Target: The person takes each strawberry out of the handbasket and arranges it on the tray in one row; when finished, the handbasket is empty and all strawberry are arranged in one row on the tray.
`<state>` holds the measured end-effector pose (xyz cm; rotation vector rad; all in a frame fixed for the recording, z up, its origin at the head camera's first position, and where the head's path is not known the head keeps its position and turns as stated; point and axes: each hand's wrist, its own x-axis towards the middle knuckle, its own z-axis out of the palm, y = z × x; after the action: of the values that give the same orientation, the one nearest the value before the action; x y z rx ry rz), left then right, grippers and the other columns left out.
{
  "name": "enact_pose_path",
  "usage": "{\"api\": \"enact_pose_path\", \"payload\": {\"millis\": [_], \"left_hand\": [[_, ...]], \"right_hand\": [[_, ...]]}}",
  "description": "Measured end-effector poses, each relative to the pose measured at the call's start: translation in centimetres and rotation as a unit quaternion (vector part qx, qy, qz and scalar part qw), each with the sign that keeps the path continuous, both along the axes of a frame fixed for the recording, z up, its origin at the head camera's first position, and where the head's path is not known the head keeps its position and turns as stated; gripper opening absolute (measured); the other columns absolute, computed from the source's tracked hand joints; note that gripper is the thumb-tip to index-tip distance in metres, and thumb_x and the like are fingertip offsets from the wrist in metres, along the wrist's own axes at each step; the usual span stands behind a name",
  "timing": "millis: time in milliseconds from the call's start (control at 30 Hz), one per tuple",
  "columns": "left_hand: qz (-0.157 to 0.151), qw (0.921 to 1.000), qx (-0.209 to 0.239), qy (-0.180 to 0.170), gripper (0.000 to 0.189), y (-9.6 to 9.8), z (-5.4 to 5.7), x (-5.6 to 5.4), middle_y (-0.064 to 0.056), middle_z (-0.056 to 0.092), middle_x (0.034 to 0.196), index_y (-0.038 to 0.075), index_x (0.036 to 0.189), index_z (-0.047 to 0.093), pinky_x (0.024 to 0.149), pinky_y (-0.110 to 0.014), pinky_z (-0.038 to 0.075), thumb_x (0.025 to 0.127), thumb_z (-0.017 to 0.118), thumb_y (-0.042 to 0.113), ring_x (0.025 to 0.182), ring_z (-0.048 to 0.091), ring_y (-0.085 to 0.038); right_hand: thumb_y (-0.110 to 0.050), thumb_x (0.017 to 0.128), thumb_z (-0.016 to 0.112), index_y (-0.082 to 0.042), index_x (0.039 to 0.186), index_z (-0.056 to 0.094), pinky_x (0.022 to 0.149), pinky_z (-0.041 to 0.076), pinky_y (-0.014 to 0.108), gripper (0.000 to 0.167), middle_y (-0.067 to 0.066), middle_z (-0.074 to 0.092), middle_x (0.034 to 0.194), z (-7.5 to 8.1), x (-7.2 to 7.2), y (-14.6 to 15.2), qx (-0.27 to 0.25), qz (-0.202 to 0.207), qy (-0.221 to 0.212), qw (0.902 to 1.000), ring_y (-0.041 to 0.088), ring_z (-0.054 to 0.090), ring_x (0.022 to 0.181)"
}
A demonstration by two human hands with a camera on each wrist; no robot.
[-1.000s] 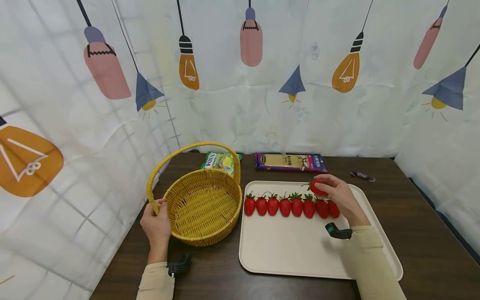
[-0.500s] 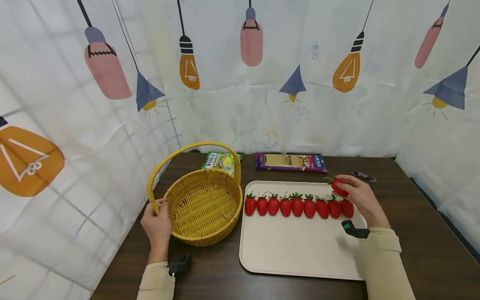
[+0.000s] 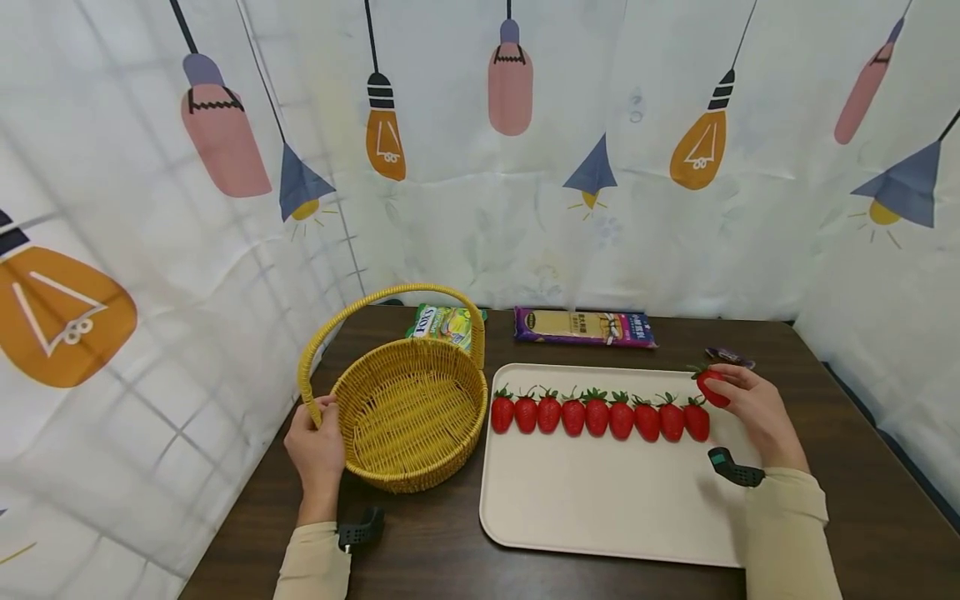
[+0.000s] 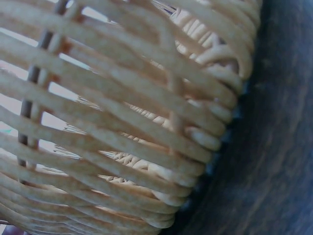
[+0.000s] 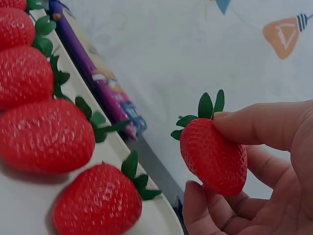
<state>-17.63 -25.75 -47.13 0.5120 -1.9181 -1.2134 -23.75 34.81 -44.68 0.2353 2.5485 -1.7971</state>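
Observation:
My right hand (image 3: 757, 408) pinches a red strawberry (image 5: 212, 156) with green leaves between thumb and fingers, held above the far right part of a cream tray (image 3: 600, 500). Several more strawberries (image 3: 597, 417) lie side by side in a row across the tray, leaves toward the back. On the left, my left hand (image 3: 317, 446) grips the yellow woven basket (image 3: 408, 479) where its tall handle (image 3: 386, 292) meets the rim. Nothing lies inside the basket. The left wrist view shows only the basket's woven wall (image 4: 122, 112) up close; the left fingers are outside it.
Behind the basket lies a green FOX'S candy bag (image 3: 442, 323). A long purple-and-cream packet (image 3: 585, 327) lies behind the tray. A small dark wrapped candy (image 3: 729, 358) is beyond my right hand. Curtains (image 3: 465, 225) printed with lamps enclose the dark wooden table (image 3: 420, 550).
My right hand has moved right along the row, carrying the strawberry past its right end and uncovering the last strawberries there. My left hand stays at the basket. The view has shifted slightly.

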Motion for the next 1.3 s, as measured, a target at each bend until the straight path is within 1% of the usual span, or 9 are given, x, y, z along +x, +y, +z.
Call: {"api": "enact_pose_path", "payload": {"millis": [100, 200, 333, 400, 500, 633, 833, 1067, 1300], "left_hand": [[0.0, 1.0, -0.002, 0.001, 0.015, 0.0, -0.1, -0.1, 0.003, 0.066, 0.085, 0.006, 0.083, 0.065, 0.051, -0.024, 0.029, 0.095, 0.058, 0.013, 0.051, 0.036, -0.012], [-0.001, 1.0, -0.002, 0.001, 0.015, -0.1, -0.1, -0.1, -0.002, 0.066, 0.085, 0.008, 0.082, 0.065, 0.05, -0.024, 0.029, 0.095, 0.058, 0.013, 0.05, 0.036, -0.012], [-0.001, 1.0, 0.001, -0.001, 0.015, 0.0, -0.1, 0.0, -0.003, 0.067, 0.088, 0.007, 0.084, 0.066, 0.051, -0.024, 0.029, 0.095, 0.058, 0.013, 0.052, 0.037, -0.011], [-0.003, 1.0, 0.001, -0.001, 0.015, 0.0, 0.0, 0.0, -0.006, 0.068, 0.092, 0.005, 0.085, 0.066, 0.052, -0.024, 0.029, 0.095, 0.058, 0.013, 0.053, 0.037, -0.011], [-0.006, 1.0, 0.001, 0.001, 0.015, 0.1, 0.1, 0.0, -0.01, 0.07, 0.097, 0.003, 0.085, 0.065, 0.053, -0.023, 0.029, 0.095, 0.058, 0.013, 0.054, 0.038, -0.01], [-0.008, 1.0, 0.001, 0.002, 0.016, 0.1, 0.1, 0.1, -0.013, 0.071, 0.1, 0.003, 0.085, 0.064, 0.054, -0.023, 0.03, 0.095, 0.058, 0.013, 0.056, 0.04, -0.01], [-0.005, 1.0, -0.002, 0.0, 0.016, 0.0, 0.1, 0.1, -0.01, 0.071, 0.1, 0.004, 0.085, 0.064, 0.055, -0.023, 0.03, 0.095, 0.058, 0.014, 0.057, 0.042, -0.009], [-0.006, 1.0, -0.003, 0.005, 0.016, 0.0, 0.1, 0.0, -0.01, 0.071, 0.099, 0.003, 0.085, 0.064, 0.054, -0.022, 0.03, 0.095, 0.058, 0.014, 0.055, 0.041, -0.009], [-0.006, 1.0, 0.006, -0.005, 0.015, 0.1, 0.1, 0.1, -0.009, 0.07, 0.099, 0.004, 0.087, 0.065, 0.051, -0.023, 0.03, 0.096, 0.058, 0.014, 0.052, 0.037, -0.01]], "right_hand": [[-0.045, 0.093, 0.061, -0.011, 0.135, 0.05, 0.081, 0.049, 0.024, 0.054, -0.009, 0.05, 0.115, -0.4, 0.2, 0.6, 0.017, -0.008, -0.017, 0.9997, 0.013, 0.047, 0.101], [-0.044, 0.095, 0.059, -0.006, 0.138, 0.047, 0.079, 0.049, 0.026, 0.059, 0.003, 0.051, 0.125, -0.7, 0.2, 1.1, 0.033, -0.014, -0.034, 0.9988, 0.019, 0.046, 0.104], [-0.041, 0.097, 0.056, 0.002, 0.141, 0.042, 0.071, 0.05, 0.021, 0.063, 0.025, 0.043, 0.138, -1.3, 0.2, 1.8, 0.056, -0.027, -0.055, 0.9965, 0.031, 0.047, 0.111], [-0.041, 0.097, 0.056, 0.004, 0.141, 0.041, 0.068, 0.049, 0.019, 0.064, 0.03, 0.04, 0.14, -1.6, 0.2, 2.2, 0.066, -0.031, -0.065, 0.9952, 0.035, 0.046, 0.114], [-0.042, 0.096, 0.058, 0.004, 0.14, 0.042, 0.067, 0.049, 0.018, 0.066, 0.03, 0.041, 0.139, -1.9, 0.2, 2.7, 0.075, -0.031, -0.078, 0.9936, 0.033, 0.048, 0.112], [-0.042, 0.095, 0.06, 0.006, 0.136, 0.044, 0.069, 0.05, 0.02, 0.066, 0.028, 0.044, 0.135, -2.0, 0.3, 3.0, 0.087, -0.017, -0.083, 0.9926, 0.028, 0.051, 0.107], [-0.042, 0.095, 0.06, 0.009, 0.134, 0.045, 0.072, 0.05, 0.027, 0.066, 0.032, 0.044, 0.132, -1.5, 0.6, 2.7, 0.114, 0.007, -0.089, 0.9895, 0.035, 0.048, 0.108], [-0.041, 0.094, 0.061, 0.007, 0.133, 0.048, 0.075, 0.049, 0.033, 0.063, 0.033, 0.046, 0.132, -1.2, 0.5, 2.6, 0.155, 0.015, -0.099, 0.9828, 0.038, 0.049, 0.108], [-0.037, 0.094, 0.062, 0.007, 0.127, 0.054, 0.07, 0.05, 0.034, 0.056, 0.034, 0.053, 0.124, -0.7, 0.8, 2.5, 0.218, 0.011, -0.089, 0.9717, 0.037, 0.053, 0.098]]}}
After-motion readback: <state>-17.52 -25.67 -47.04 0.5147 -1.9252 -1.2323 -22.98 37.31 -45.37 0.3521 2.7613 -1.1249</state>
